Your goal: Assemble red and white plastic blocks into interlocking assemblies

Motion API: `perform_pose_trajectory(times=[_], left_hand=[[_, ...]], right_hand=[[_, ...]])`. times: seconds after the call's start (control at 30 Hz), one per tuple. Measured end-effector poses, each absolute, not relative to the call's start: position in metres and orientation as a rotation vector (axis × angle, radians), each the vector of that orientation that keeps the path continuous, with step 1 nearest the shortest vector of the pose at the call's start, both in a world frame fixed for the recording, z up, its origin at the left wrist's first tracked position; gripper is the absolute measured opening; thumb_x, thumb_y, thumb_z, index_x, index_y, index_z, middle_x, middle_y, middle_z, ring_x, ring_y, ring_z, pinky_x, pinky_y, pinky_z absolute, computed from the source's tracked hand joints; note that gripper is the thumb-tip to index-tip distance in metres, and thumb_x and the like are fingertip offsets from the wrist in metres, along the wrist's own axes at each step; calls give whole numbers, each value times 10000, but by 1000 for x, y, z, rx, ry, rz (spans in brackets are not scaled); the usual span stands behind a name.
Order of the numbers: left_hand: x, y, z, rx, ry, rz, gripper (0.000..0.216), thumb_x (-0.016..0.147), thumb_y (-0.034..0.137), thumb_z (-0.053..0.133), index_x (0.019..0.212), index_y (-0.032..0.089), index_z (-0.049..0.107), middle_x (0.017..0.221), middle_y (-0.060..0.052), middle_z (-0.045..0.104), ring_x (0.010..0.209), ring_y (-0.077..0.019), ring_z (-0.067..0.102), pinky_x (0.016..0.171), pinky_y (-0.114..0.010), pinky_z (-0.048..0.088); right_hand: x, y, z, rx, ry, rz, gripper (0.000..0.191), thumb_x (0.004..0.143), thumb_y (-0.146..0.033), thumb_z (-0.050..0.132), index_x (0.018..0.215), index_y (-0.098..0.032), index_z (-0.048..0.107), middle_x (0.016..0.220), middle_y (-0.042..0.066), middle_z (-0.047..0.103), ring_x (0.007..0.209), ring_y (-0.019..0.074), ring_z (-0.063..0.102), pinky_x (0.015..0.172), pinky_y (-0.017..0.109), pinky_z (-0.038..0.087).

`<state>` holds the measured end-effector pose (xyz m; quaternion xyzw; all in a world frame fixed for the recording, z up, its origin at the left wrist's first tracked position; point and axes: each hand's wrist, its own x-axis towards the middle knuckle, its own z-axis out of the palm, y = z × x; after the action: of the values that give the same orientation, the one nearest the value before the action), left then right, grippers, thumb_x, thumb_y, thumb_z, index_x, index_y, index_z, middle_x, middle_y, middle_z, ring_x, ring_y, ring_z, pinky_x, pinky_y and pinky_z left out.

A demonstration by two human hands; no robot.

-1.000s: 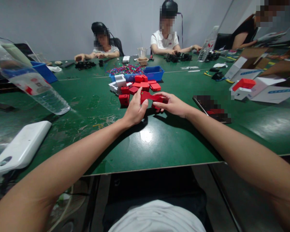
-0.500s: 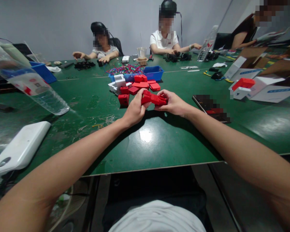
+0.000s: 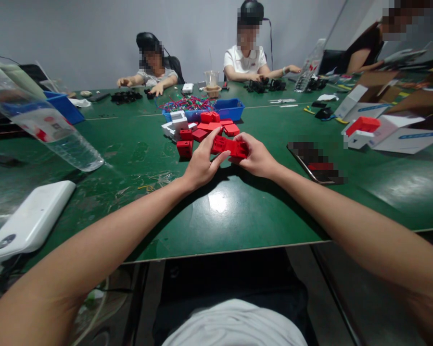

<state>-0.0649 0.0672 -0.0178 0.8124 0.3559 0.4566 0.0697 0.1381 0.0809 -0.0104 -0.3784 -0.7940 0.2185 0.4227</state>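
Between my two hands is a red plastic housing [image 3: 232,146], its hollow, detailed side turned up toward me. My left hand [image 3: 203,161] grips its left end, thumb along the near edge and fingers behind. At the other end, my right hand [image 3: 257,154] is closed round it, with part of the piece hidden by the fingers. Just beyond lies a pile of red plastic pieces [image 3: 209,127], with white plastic pieces [image 3: 176,125] on its left side. A single red block [image 3: 184,149] stands close to my left hand.
Behind the pile, a blue tray [image 3: 231,109] holds coloured wires. A phone [image 3: 312,162] lies to the right, near open cardboard boxes [image 3: 393,126]. On the left are a tilted water bottle [image 3: 57,127] and a white power bank [image 3: 31,218]. Co-workers sit across the green table [image 3: 187,230].
The red housing has been turned so its hollow side faces up more. My fingers have shifted on it, the left thumb now reaching along the near edge.
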Motion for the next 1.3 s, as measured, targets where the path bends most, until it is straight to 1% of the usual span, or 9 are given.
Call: perform_pose_trajectory(times=[0.1,0.23,0.4,0.6,0.73,0.83,0.93,1.17,1.3], left_hand=[[-64,65,-18,2345,1202,1311,638,970,535,492,1445,129,366,1452,-206,534,1332,-286,549,1110,-437,441],[-62,60,-14,2202,1281,1186,617,981,533,467,1409,94,399,1214,-171,692,1130,-271,681,995,-405,517],[-61,60,-11,2154,1305,1134,463,1002,488,430,1262,118,531,1048,-114,729,952,-229,712,885,-355,541],[-60,58,-9,2146,1287,1234,412,988,470,458,1160,130,616,948,-69,723,854,-191,682,830,-307,524],[-59,57,-7,2145,1217,1316,392,978,452,481,1130,130,645,974,-60,727,875,-182,670,857,-300,520],[-58,56,-7,2125,1191,1343,437,968,449,496,1221,115,619,1032,-68,730,914,-185,671,896,-310,519],[-58,57,-7,2118,1195,1351,477,965,464,490,1264,110,602,1023,-68,732,883,-185,670,875,-316,526],[-59,59,-9,2146,1252,1355,463,963,505,484,1250,161,605,1020,-60,732,891,-202,672,859,-344,535],[-59,59,-9,2164,1243,1445,432,934,497,540,1226,179,569,1117,-84,703,977,-208,661,915,-363,525]], right_hand=[[138,78,-5,-919,-2039,298,346,691,-251,705,981,-202,523,978,64,573,819,195,539,728,329,435],[142,77,1,-872,-2090,99,272,726,-231,663,974,-205,552,1004,83,581,884,225,550,758,340,435],[143,77,-1,-789,-2150,43,272,719,-205,643,968,-201,533,972,80,587,852,224,554,744,341,430],[143,78,-2,-800,-2204,76,286,709,-230,660,964,-209,532,951,71,599,839,221,560,732,336,437],[144,77,0,-795,-2215,97,232,734,-262,665,928,-203,553,918,66,613,808,206,559,720,325,434],[145,77,2,-794,-2222,125,211,745,-284,671,907,-198,567,897,62,621,777,195,551,696,313,425],[145,76,2,-818,-2227,146,214,750,-311,679,899,-199,574,883,59,624,765,193,547,685,309,419],[144,72,6,-838,-2245,184,192,750,-276,676,889,-203,566,888,59,626,788,200,563,714,315,433],[145,72,6,-844,-2293,190,192,763,-297,690,870,-195,567,883,62,607,775,195,557,713,312,432]])
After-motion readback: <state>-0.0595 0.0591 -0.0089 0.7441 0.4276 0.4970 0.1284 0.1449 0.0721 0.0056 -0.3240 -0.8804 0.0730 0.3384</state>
